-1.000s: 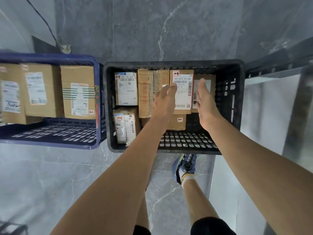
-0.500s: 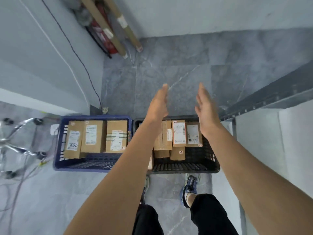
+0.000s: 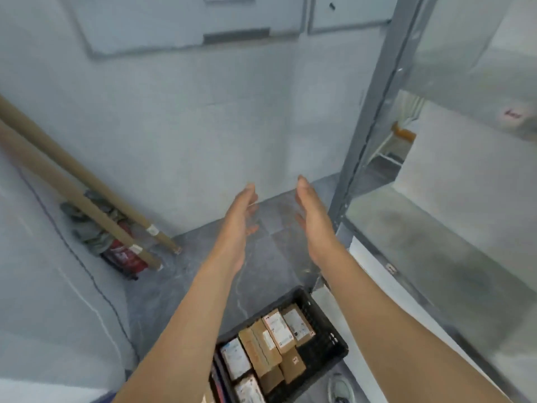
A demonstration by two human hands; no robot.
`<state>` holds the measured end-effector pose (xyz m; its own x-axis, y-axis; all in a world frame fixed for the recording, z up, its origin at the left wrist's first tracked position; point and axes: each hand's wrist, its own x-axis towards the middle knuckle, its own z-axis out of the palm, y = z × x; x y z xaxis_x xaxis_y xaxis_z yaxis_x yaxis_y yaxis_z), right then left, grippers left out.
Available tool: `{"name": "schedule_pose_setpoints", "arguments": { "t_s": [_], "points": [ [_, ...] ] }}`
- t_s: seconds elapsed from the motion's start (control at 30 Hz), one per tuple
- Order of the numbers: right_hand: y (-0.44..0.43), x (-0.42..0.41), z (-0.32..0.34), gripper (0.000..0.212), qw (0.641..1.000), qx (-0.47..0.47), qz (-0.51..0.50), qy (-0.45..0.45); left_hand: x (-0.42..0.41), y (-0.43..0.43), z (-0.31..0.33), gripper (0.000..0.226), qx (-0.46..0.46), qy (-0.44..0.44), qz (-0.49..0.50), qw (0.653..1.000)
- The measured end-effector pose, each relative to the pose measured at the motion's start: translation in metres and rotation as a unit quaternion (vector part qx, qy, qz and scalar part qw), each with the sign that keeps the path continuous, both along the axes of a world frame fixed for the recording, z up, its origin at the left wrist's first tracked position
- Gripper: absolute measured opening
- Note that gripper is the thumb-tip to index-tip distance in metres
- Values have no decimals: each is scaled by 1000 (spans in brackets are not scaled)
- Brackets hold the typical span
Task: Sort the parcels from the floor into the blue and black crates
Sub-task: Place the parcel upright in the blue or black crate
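**Head view: both hands empty and raised, parcels in the black crate at lower centre**

**Hands.** The left hand (image 3: 241, 225) and right hand (image 3: 313, 219) are raised at mid-frame with both forearms reaching up from the bottom edge. On each hand the fingers are straight and spread loosely. The palms face each other with a clear gap between them. Neither hand holds or touches anything.

**Task items.** The black crate (image 3: 328, 344) sits on the floor at lower centre, below and between the forearms. The left forearm covers its left part. Brown cardboard parcels (image 3: 279, 334) with white labels stand packed side by side in its far and left portions. The near right portion shows bare crate bottom. A thin blue and red strip runs along the crate's left edge. Whether this strip belongs to the blue crate cannot be told.

**Surroundings.**
- Two long cardboard tubes (image 3: 72, 181) lean against the wall at left, their lower ends resting on the floor.
- A red fire extinguisher (image 3: 125, 257) stands behind the tube ends, with a grey-green cloth (image 3: 93, 228) draped above it.
- A thin dark cable (image 3: 87, 271) runs down the left wall.
- A grey metal shelf post (image 3: 374, 117) rises at right, just beside the right hand. Pale shelf boards (image 3: 436, 242) extend from it to the right edge.
- A shoe (image 3: 338, 388) shows at the bottom edge, right of the crate.

**Surface and room.** The floor (image 3: 261, 271) is dark grey tile with pale veins. The walls (image 3: 203, 112) are plain and light-coloured. The picture is blurred throughout.
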<state>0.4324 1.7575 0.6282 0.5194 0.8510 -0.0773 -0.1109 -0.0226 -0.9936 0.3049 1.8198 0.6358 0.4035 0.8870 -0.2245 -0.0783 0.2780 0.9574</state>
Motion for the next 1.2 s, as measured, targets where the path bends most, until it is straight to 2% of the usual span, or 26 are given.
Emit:
{"name": "schedule_pose_setpoints", "arguments": {
  "t_s": [0.13, 0.27, 0.37, 0.47, 0.53, 0.67, 0.73, 0.93, 1.1, 1.2],
  "points": [
    [-47, -9, 55, 96, 997, 37, -59, -22, 9, -31, 59, 44, 35, -15, -88, 995],
    [-97, 0, 95, 92, 989, 66, -121, -46, 29, -70, 101, 47, 62, -31, -157, 985],
    [-141, 6, 119, 92, 981, 83, -163, -64, 46, -108, 124, 36, 82, -47, -216, 972],
    [-191, 8, 140, 92, 972, 103, -197, -73, 60, -151, 139, 48, 92, -59, -261, 959],
    [-228, 8, 150, 89, 965, 109, -226, -79, 68, -184, 148, 43, 98, -64, -296, 948],
    [-314, 3, 164, 88, 948, 109, -284, -98, 81, -262, 163, 59, 106, -79, -360, 924],
    [-363, -1, 169, 82, 937, 108, -314, -107, 86, -305, 167, 62, 114, -88, -394, 908],
    [-504, -24, 176, 77, 890, 111, -425, -125, 95, -431, 172, 62, 100, -107, -491, 859],
    [-602, -50, 180, 66, 832, 101, -528, -136, 100, -524, 176, 51, 87, -121, -584, 798],
    [-655, -68, 183, 64, 792, 89, -588, -138, 102, -576, 179, 55, 83, -128, -639, 754]
  ]
}}
